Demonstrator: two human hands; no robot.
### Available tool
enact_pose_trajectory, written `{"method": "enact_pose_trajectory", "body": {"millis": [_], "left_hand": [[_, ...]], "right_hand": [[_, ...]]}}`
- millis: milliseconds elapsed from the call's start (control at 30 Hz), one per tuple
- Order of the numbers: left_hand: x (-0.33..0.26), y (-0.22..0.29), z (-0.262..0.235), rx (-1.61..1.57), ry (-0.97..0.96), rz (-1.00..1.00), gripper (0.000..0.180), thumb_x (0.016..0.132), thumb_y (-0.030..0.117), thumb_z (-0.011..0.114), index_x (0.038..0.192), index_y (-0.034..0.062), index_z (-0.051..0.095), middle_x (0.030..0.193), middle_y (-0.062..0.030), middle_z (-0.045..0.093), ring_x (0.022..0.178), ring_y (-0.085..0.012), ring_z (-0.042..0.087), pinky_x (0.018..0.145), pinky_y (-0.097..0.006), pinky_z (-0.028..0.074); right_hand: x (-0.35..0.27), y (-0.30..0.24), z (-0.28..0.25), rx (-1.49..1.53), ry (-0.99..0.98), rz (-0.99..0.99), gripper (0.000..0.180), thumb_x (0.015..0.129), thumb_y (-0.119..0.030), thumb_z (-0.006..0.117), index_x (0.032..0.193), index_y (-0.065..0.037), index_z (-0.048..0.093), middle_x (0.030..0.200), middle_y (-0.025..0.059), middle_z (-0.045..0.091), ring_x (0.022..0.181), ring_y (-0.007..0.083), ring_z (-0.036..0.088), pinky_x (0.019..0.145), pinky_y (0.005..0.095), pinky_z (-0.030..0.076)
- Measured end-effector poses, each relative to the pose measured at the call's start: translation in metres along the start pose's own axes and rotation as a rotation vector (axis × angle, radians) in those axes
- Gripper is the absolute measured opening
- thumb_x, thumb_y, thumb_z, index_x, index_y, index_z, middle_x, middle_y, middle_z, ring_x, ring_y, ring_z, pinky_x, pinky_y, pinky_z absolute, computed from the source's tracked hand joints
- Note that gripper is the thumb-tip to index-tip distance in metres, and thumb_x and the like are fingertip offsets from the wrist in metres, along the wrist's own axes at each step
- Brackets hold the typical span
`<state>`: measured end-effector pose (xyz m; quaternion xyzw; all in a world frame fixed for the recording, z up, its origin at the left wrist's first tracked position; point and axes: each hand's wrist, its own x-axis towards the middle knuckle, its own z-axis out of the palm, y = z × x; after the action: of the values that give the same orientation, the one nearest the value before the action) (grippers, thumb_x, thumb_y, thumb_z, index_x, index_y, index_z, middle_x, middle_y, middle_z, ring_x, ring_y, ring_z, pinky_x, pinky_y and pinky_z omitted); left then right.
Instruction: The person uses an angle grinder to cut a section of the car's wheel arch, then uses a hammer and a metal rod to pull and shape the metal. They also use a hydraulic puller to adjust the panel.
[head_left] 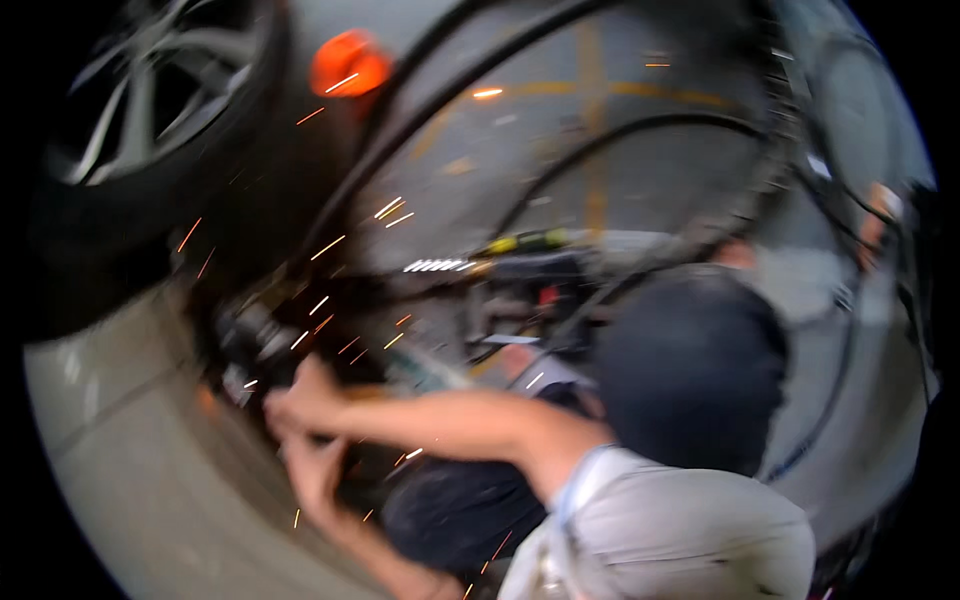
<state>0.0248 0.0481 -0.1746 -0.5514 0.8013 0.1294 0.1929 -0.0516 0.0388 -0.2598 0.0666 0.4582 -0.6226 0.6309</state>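
Neither my left hand nor my right hand shows. A co-worker in a dark cap or with dark hair (690,370) and a white shirt (690,535) crouches below me, arms stretched to the left. Both of the co-worker's hands (310,405) are close together at a dark and silvery power tool (255,340), blurred by motion. The tool is against or close to the lower edge of a light-coloured car body panel (110,400), just behind the wheel (145,90). An orange glow shows there. Bright sparks fly across the view. The exact contact point is blurred.
Thick black hoses (440,100) cross the grey floor with yellow lines (595,130). An orange rounded object (350,65) lies by the tyre. Blurred equipment with a yellow-and-black handle (525,242) sits mid-floor. Another person's hand (878,225) shows at the right among cables.
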Motion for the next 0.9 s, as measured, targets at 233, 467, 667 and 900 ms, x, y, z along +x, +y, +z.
{"method": "enact_pose_trajectory", "body": {"millis": [233,467,667,900], "left_hand": [[0.003,0.06,-0.061,-0.073,0.039,0.096,0.106,0.063,0.011,0.08,0.145,-0.0031,0.015,0.12,-0.0257,0.059,0.11,-0.0343,0.061,0.091,-0.041,0.051],[-0.004,0.086,-0.048,-0.053,0.073,-0.045,0.097,0.066,0.006,0.074,0.144,-0.0058,0.016,0.114,-0.0272,0.06,0.102,-0.0339,0.063,0.085,-0.04,0.052],[0.004,0.079,-0.05,-0.026,0.071,-0.086,0.096,0.067,0.006,0.072,0.144,-0.0058,0.015,0.108,-0.0256,0.063,0.098,-0.0339,0.065,0.081,-0.039,0.053],[0.01,0.073,-0.048,-0.043,0.1,-0.052,0.096,0.066,0.008,0.074,0.143,-0.0052,0.017,0.118,-0.0278,0.058,0.108,-0.0347,0.061,0.09,-0.04,0.05]], "right_hand": [[-0.003,-0.053,0.016,-0.011,0.065,-0.258,0.057,0.062,-0.032,0.079,0.097,0.009,0.059,0.091,0.0259,0.068,0.086,0.0387,0.069,0.075,0.0432,0.055],[-0.003,-0.052,0.002,-0.015,-0.027,-0.228,0.058,0.064,-0.032,0.077,0.101,0.009,0.057,0.095,0.026,0.068,0.089,0.0396,0.068,0.079,0.0435,0.055],[0.006,-0.052,0.01,-0.008,-0.053,-0.191,0.054,0.066,-0.026,0.08,0.105,0.006,0.059,0.098,0.0217,0.068,0.092,0.0333,0.068,0.081,0.039,0.054],[0.009,-0.055,0.011,-0.005,-0.067,-0.193,0.054,0.066,-0.026,0.08,0.105,0.006,0.059,0.098,0.0211,0.068,0.092,0.0322,0.068,0.081,0.0384,0.053]]}}
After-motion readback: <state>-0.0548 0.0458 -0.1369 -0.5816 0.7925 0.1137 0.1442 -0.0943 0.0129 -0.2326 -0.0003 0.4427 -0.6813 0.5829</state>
